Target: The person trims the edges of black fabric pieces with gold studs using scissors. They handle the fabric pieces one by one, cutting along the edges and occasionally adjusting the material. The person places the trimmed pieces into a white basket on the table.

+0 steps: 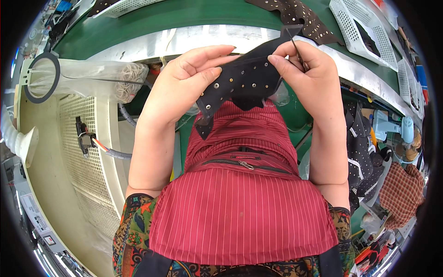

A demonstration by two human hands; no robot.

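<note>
Fingers of the left hand (pixel 182 81) pinched, nearly closed: thumb on the front of a black cloth piece (pixel 244 76) at its upper left, other fingers loosely extended along and behind the top edge. Right hand (pixel 316 71) more curled, thumb tip at the cloth's upper right edge, plus a thin dark tool (pixel 300 55) tucked in the same fingers, tip pointing up. Can't tell scissors from tweezers; hand covers part of it.

Cloth is up in the air between both hands, just this side of the bench's metal edge (pixel 221 40), above the lap of a red striped apron (pixel 240 207). Two-sided grip probably keeps it spread, so the silver and brass-coloured studs face the wearer. Lower left corner hangs free.

Across the green belt (pixel 207 18): brown studded piece (pixel 300 18) lying beside a white basket (pixel 353 30), likely parked within reach. Clear bag (pixel 97 76) at left, mouth by a dark ring (pixel 57 76), presumably so it stays open.

Writing: pale label (pixel 34 212) on the lower-left equipment, too small to read. No legible marking on the cloth.
</note>
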